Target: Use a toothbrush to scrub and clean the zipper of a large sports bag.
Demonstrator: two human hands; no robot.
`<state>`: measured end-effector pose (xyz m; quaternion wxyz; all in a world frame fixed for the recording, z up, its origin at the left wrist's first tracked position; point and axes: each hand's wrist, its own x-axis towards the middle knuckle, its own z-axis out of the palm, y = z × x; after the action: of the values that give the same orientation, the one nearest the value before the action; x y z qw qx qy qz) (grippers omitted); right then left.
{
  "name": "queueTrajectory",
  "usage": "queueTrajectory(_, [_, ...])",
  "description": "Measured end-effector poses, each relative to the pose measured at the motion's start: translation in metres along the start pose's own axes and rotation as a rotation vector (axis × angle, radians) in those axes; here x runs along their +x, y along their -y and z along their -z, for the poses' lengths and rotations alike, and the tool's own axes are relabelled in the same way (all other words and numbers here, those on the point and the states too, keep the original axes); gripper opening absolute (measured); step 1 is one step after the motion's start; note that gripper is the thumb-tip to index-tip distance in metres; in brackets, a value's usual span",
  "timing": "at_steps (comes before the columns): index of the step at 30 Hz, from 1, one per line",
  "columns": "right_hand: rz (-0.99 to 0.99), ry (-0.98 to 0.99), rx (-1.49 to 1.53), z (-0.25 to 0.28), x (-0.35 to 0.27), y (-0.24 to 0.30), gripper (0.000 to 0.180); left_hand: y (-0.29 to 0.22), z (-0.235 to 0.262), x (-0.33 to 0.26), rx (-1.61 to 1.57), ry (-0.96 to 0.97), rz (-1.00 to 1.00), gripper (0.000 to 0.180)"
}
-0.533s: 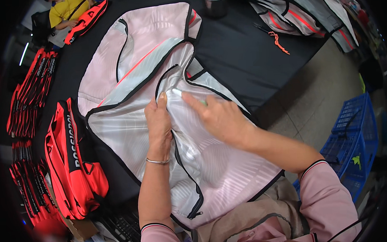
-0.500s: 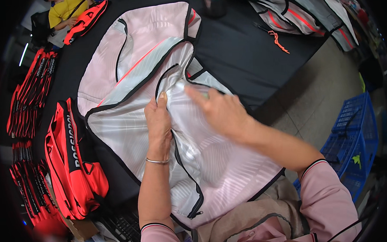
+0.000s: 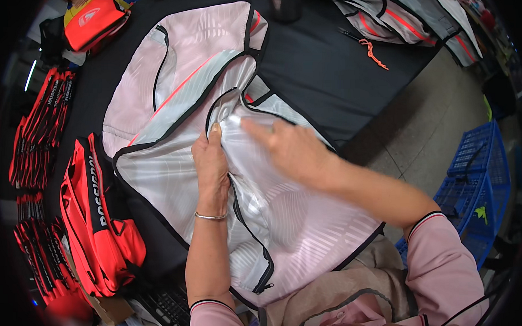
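Note:
A large pale pink and white fabric bag piece (image 3: 309, 219) with black edge binding lies spread over the table's near edge and my lap. My left hand (image 3: 210, 165) pinches a fold of it near its middle, thumb on top, next to a black zipper (image 3: 237, 207) that runs toward me. Over the same fold, just right of the left thumb, is my right hand (image 3: 298, 150), its index finger stretched toward the cloth. Motion blurs its fingertips, so I cannot tell whether anything is in them.
A black-covered table (image 3: 327, 74) holds a dark metal cup (image 3: 285, 6), a small dark tool with an orange cord (image 3: 373, 54) and grey bag pieces (image 3: 399, 17). At left are red bags (image 3: 96, 226) and red stacks (image 3: 44, 130). A blue crate (image 3: 474, 178) stands right.
My right hand has shifted slightly left over the cloth, while my left hand keeps its pinch. At the far left, a co-worker's red bag has turned to show its broad side.

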<state>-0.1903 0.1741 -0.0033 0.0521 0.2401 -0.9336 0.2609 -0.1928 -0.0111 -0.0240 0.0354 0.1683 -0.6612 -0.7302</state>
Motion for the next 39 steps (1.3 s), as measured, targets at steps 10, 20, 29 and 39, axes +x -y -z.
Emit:
queueTrajectory(10, [0.068,-0.262,0.535,0.024,0.042,-0.004,0.02,-0.002,0.001,-0.006,0.024,-0.041,-0.018,0.033])
queueTrajectory(20, [0.459,-0.153,0.064,-0.016,0.068,-0.008,0.012,-0.001,0.005,-0.01,-0.132,-0.029,-0.01,0.029])
queueTrajectory(29, [0.643,0.011,-0.027,-0.005,0.101,-0.019,0.016,-0.001,0.001,-0.01,-0.16,-0.024,-0.059,0.025])
queueTrajectory(39, [0.494,0.564,0.222,0.04,0.144,-0.017,0.023,-0.015,0.019,-0.013,-0.104,0.172,0.053,0.031])
